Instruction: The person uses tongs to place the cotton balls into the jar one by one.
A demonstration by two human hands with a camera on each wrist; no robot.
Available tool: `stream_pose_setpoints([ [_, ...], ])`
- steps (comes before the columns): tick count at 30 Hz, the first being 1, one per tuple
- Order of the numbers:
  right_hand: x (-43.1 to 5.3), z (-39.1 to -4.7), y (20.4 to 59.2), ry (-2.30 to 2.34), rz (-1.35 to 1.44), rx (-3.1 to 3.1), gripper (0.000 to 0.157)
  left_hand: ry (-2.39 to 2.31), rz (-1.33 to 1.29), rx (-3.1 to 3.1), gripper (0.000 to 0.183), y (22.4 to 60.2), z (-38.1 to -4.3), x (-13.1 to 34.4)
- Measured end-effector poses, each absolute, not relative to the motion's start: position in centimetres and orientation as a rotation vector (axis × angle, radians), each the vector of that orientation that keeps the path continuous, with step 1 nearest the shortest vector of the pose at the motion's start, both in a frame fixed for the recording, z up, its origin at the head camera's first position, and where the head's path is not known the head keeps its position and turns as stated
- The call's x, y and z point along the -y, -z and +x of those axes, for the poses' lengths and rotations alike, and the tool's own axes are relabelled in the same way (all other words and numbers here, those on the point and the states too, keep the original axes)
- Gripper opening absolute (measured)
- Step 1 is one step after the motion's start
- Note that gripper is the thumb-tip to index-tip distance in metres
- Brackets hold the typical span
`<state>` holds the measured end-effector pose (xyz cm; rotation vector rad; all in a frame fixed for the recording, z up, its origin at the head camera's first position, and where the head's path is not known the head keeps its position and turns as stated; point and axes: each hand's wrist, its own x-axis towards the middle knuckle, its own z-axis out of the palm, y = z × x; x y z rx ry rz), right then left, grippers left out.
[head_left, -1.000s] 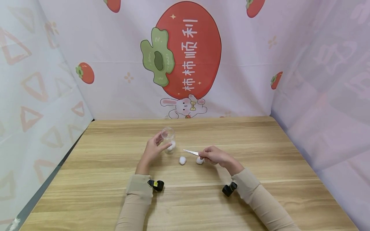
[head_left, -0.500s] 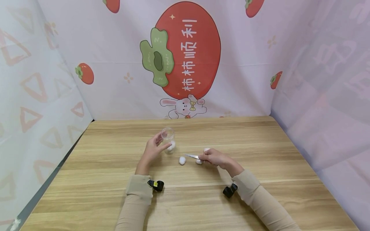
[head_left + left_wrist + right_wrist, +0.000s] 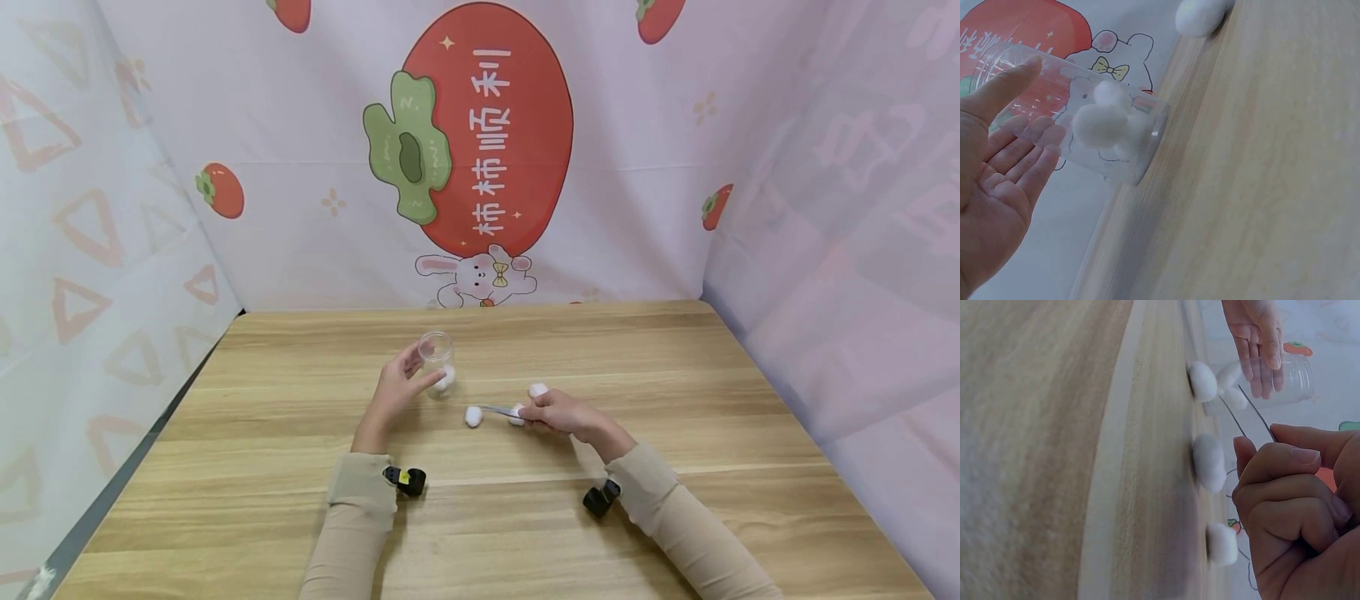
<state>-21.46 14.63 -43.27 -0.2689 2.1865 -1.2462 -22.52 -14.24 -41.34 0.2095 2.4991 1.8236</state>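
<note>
My left hand [image 3: 401, 383] holds a clear plastic jar [image 3: 436, 354] standing upright on the table, thumb on one side and fingers on the other. Several white cotton balls [image 3: 1100, 125] lie at the bottom of it. Between thumb and fingers, my right hand [image 3: 558, 410] pinches metal tweezers [image 3: 1256, 412], their tips spread apart. Those tips reach just over the nearest cotton ball [image 3: 473, 417], to the right of the jar. A second cotton ball [image 3: 1209, 462] sits below the tweezers, partly covered in the head view. Beyond my right fingers lies a third cotton ball [image 3: 537, 390].
Everything rests on a wood-grain table [image 3: 480, 525]. A printed cloth [image 3: 315, 108] hangs along its back edge, with more cloth at both sides. A black camera [image 3: 408, 482] is strapped at the left wrist, another camera [image 3: 600, 498] at the right.
My right hand has brought the tweezers down and nearer, their tips now at the nearest cotton ball. The far cotton ball has come out from behind that hand. My left hand keeps still.
</note>
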Motion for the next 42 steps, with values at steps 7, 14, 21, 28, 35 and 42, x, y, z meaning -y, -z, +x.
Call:
stream_pose_setpoints([
  [7, -14.6, -21.4, 43.6, 1.228, -0.302, -2.197, 0.035, -1.826, 0.209, -2.503, 0.073, 41.3, -22.5, 14.3],
  [14, -14.5, -21.5, 43.9, 1.237, -0.310, -2.194, 0.036, -1.823, 0.213, -2.502, 0.072, 41.3, -22.6, 14.3],
  [21, -14.2, -21.5, 44.4, 1.242, -0.286, -2.186, 0.035, -1.821, 0.209, -2.502, 0.072, 41.4, -22.7, 14.2],
  [28, -13.8, -21.4, 44.9, 1.245, -0.248, -2.174, 0.032, -1.820, 0.202, -2.506, 0.072, 41.3, -22.5, 14.2],
  [35, -13.5, -21.3, 44.8, 1.254, -0.236, -2.180, 0.033, -1.803, 0.191, -2.512, 0.073, 41.4, -22.8, 14.2],
  [42, -13.2, -21.3, 44.8, 1.244, -0.222, -2.182, 0.032, -1.830, 0.189, -2.496, 0.075, 43.8, -24.3, 14.7],
])
